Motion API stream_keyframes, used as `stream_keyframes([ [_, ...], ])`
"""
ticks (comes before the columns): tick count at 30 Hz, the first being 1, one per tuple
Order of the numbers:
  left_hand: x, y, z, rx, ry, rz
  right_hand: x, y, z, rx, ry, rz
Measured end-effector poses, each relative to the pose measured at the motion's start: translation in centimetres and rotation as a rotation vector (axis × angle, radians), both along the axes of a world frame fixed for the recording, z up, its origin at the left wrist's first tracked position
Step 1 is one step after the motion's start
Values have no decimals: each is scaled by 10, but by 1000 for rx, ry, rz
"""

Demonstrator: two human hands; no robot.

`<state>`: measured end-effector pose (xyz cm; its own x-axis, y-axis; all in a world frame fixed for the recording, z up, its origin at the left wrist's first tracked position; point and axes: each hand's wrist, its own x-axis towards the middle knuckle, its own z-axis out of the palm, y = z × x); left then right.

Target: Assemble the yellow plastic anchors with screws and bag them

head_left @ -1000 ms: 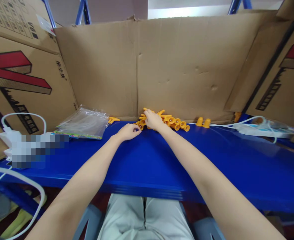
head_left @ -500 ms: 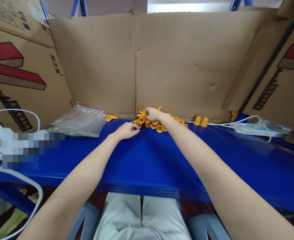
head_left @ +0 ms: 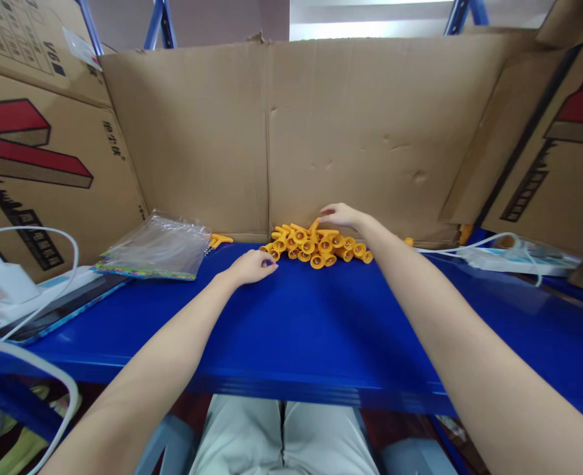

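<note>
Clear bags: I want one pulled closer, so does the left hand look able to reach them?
Probably yes: the clear bags lie near the left hand, with only bare blue table between, though I cannot tell whether its fingers hold anything.

Orange plastic pieces (head_left: pixel 307 247) lie heaped along the middle of the blue tabletop's (head_left: pixel 291 330) far edge, their flared, hollow round ends mostly facing the near edge; one upper piece (head_left: pixel 313 226) tilts upward to the right.

Glossy blue tabletop (head_left: pixel 291 330), smooth plastic-looking orange pieces (head_left: pixel 325 247); matt brown cardboard (head_left: pixel 370 112), shiny clear plastic bags (head_left: pixel 157 247)
</note>
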<state>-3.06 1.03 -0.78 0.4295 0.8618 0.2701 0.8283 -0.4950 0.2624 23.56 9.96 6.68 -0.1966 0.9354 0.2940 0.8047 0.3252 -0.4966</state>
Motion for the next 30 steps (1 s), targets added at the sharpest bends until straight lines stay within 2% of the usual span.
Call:
stream_keyframes([
  [3, 1, 1, -1, 13, 4, -5, 51, 7, -5, 118, -17, -288],
  [5, 1, 2, -2, 4, 7, -2, 84, 7, -17, 125, -94, -458],
  [7, 1, 3, -3, -12, 8, 2, 109, 3, -35, 99, -194, -570],
  [10, 1, 4, -4, -24, 8, 6, 132, -1, -66, 63, -347, -648],
  [13, 2, 4, -4, -27, 18, 9, 141, 1, -93, 48, -490, -638],
  [17, 3, 3, -4, -29, 40, 1, 147, 7, -107, 54, -538, -599],
  [23, 3, 1, -3, -46, 38, -23, 150, 5, -114, 271, -246, -529],
  [28, 3, 1, -2, -50, 60, -17, 158, 2, -129, 156, 103, -615],
  [30, 4, -2, 0, -59, 96, -13, 163, 2, -131, 172, 244, -612],
])
